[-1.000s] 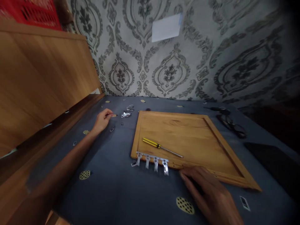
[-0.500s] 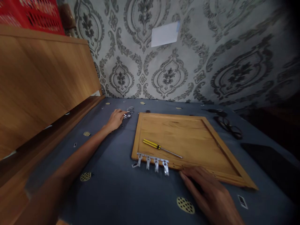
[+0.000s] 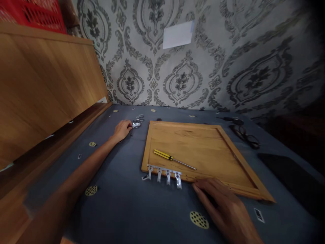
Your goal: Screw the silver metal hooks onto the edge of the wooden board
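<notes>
Across the blue patterned surface (image 3: 109, 203), the wooden panel (image 3: 193, 142) lies right of the frame's centre, its near edge met at lower right by the right hand (image 3: 223, 203), fingers loosely curved (whether they grip it, I cannot tell). At centre left, the left hand (image 3: 122, 130) has its fingers nearly together at the loose metal pieces, any hold on one hidden. A yellow-handled screwdriver (image 3: 171, 158) lies on the panel, and the work looks partway: four metal brackets (image 3: 168, 178) line its near edge at lower centre, fastened or not unclear, while the loose metal pieces (image 3: 137, 124) are not yet placed
</notes>
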The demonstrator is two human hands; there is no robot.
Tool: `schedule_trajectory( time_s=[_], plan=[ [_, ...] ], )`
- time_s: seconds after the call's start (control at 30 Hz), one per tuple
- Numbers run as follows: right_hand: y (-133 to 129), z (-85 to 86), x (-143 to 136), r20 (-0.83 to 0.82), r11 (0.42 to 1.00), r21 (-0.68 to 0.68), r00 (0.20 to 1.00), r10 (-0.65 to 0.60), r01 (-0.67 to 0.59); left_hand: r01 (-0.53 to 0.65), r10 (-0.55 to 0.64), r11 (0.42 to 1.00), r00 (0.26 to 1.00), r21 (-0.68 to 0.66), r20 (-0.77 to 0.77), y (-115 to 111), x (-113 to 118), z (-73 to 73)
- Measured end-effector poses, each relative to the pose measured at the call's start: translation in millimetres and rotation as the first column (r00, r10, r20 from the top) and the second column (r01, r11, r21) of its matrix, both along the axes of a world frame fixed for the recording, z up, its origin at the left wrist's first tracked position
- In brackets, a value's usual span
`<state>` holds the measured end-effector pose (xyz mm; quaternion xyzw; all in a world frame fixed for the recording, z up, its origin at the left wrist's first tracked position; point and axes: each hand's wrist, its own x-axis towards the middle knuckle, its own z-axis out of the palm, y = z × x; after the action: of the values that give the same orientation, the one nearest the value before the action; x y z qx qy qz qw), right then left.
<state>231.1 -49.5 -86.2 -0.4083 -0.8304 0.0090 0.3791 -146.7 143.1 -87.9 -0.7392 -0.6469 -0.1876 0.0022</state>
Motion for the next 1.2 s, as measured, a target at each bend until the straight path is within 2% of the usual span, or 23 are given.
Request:
schedule_trajectory(
  time_s=[0.17, 0.27, 0.53, 0.73, 1.03, 1.2],
  plan=[
    [-0.4, 1.2, -1.9, 0.010, 0.999, 0.033, 1.000, -0.002, 0.002, 0.023, -0.022, 1.000, 0.999, -0.015, 0.024, 5.5, -4.3, -1.7],
    [-1.0, 1.2, -2.1, 0.004, 1.000, 0.009, 1.000, -0.007, 0.007, 0.037, -0.036, 0.999, 0.999, -0.029, 0.040, 6.1, -5.2, -1.5],
    [-1.2, 1.8, -1.2, 0.018, 0.999, -0.043, 1.000, -0.007, 0.008, 0.073, -0.070, 0.996, 0.995, -0.042, 0.066, -3.8, -3.4, 4.4],
    [-1.6, 3.4, -1.1, 0.008, 0.997, -0.080, 1.000, -0.002, 0.003, 0.106, -0.106, 0.993, 0.994, -0.058, 0.018, -12.2, -5.2, 12.6],
    [-1.5, 3.7, -1.2, 0.021, 0.999, -0.053, 1.000, 0.006, -0.005, 0.106, -0.105, 0.994, 0.994, 0.017, -0.034, -31.0, 0.2, 16.1],
    [-2.6, 3.4, -2.7, 0.014, 0.999, -0.047, 1.000, 0.016, -0.015, 0.078, -0.079, 0.991, 0.997, 0.104, 0.009, -39.6, 3.9, 21.8]
  ],
)
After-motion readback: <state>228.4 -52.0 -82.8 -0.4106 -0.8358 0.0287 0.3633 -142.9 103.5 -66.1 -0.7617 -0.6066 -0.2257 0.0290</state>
